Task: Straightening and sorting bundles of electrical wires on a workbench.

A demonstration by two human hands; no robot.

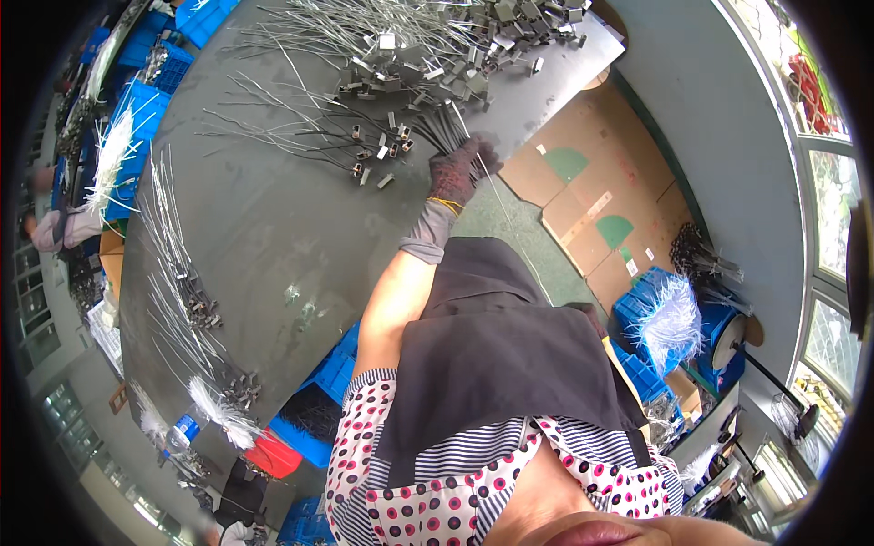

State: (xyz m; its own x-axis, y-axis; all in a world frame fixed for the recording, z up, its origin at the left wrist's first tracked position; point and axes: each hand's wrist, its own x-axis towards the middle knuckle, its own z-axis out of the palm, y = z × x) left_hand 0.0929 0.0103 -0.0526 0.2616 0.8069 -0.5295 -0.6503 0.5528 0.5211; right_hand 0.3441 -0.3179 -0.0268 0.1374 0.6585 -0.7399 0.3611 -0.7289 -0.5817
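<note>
My left hand point(458, 170), in a dark knitted glove with a yellow cuff edge, is closed round a bundle of black cables point(442, 129) at the table's near right edge. Next to it lie several cables with small orange-and-white block ends point(393, 146). A thin white strand point(519, 235) runs from beside this hand down toward my right side. My right hand point(590, 317), gloved alike, shows only in part beside the black apron; its fingers are hidden. Beyond the left hand, a large heap of silvery cables with grey block connectors point(437, 68) covers the table's far end.
The grey table point(264, 209) carries more cable bundles point(177, 264) along its left side. Blue crates point(314, 400) and a red container point(273, 453) stand below its near edge. Flattened cardboard point(596, 173) covers floor at right, near a crate of white strands point(669, 318). Another person's arm point(68, 229) shows far left.
</note>
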